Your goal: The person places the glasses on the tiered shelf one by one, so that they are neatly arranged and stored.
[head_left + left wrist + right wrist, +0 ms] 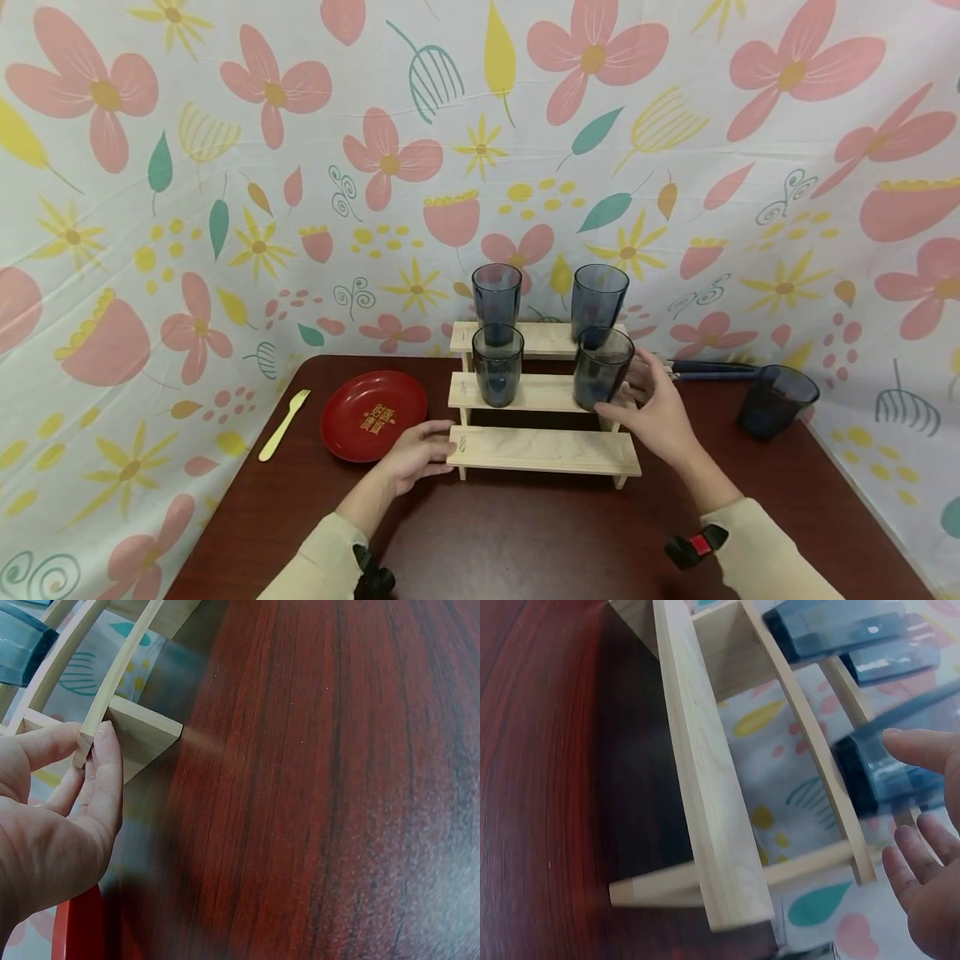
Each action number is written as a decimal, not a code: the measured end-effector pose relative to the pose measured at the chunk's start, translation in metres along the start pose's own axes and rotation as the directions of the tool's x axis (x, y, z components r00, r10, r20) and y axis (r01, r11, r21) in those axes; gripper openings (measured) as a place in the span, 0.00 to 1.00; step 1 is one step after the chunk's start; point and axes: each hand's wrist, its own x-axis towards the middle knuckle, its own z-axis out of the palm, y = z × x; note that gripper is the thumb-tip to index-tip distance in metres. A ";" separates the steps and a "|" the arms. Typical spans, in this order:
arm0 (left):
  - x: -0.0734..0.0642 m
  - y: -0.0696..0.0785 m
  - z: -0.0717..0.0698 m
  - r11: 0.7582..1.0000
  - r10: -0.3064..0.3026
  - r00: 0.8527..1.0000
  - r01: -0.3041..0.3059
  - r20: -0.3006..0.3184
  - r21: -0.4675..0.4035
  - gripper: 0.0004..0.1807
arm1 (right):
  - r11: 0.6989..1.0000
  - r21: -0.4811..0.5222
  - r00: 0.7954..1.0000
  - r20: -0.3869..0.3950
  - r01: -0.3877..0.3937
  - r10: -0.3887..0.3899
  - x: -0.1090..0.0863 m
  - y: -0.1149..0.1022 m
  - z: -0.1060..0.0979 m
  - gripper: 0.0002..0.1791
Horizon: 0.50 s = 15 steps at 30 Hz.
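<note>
A three-step wooden rack (543, 450) stands on the table with two blue-grey glasses on its middle step and two on its top step. My left hand (414, 457) pinches the left end of the lowest step between thumb and fingers, plain in the left wrist view. At the right end, my right hand (660, 412) is beside the front right glass (602, 367), its fingers spread and the thumb in front of the glass's base. Whether that thumb touches the glass I cannot tell. The front left glass (498, 367) stands upright on the same step.
Left of the rack lies a red plate (375, 387) with gold characters, then a yellow fork (285, 425). Another dark glass (776, 404) is on the table at the right, near dark-handled utensils (712, 369). Floral cloth (480, 167) hangs behind the table.
</note>
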 end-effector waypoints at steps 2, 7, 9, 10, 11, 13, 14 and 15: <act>0.000 0.000 0.000 1.000 0.000 1.000 0.000 0.000 0.000 0.33 | 1.000 -0.014 1.000 -0.017 0.025 -0.025 -0.003 0.003 -0.007 0.59; 0.000 0.000 0.000 1.000 -0.002 1.000 0.002 0.001 0.000 0.34 | 0.995 -0.070 0.991 -0.116 0.065 -0.073 -0.010 0.019 -0.023 0.58; 0.000 0.000 0.000 1.000 -0.001 1.000 0.001 0.000 0.001 0.34 | 0.994 -0.096 0.983 -0.170 0.051 -0.067 -0.014 0.026 -0.030 0.57; 0.000 0.000 0.001 1.000 0.000 1.000 0.000 -0.001 0.001 0.34 | 0.994 -0.105 0.978 -0.201 0.037 -0.057 -0.016 0.030 -0.033 0.56; -0.001 0.000 0.001 1.000 0.000 1.000 0.000 -0.002 0.001 0.34 | 0.994 -0.109 0.971 -0.233 0.020 -0.045 -0.018 0.035 -0.037 0.56; -0.001 0.001 0.001 1.000 0.002 1.000 -0.002 -0.001 0.001 0.34 | 0.994 -0.104 0.951 -0.308 -0.025 -0.008 -0.023 0.044 -0.045 0.54; -0.001 0.000 0.001 1.000 0.002 1.000 -0.002 -0.001 0.001 0.34 | 0.994 -0.100 0.937 -0.348 -0.049 0.012 -0.024 0.048 -0.049 0.54; -0.001 0.000 0.001 1.000 0.002 1.000 -0.002 -0.001 0.001 0.34 | 0.993 -0.093 0.920 -0.392 -0.074 0.032 -0.026 0.052 -0.053 0.53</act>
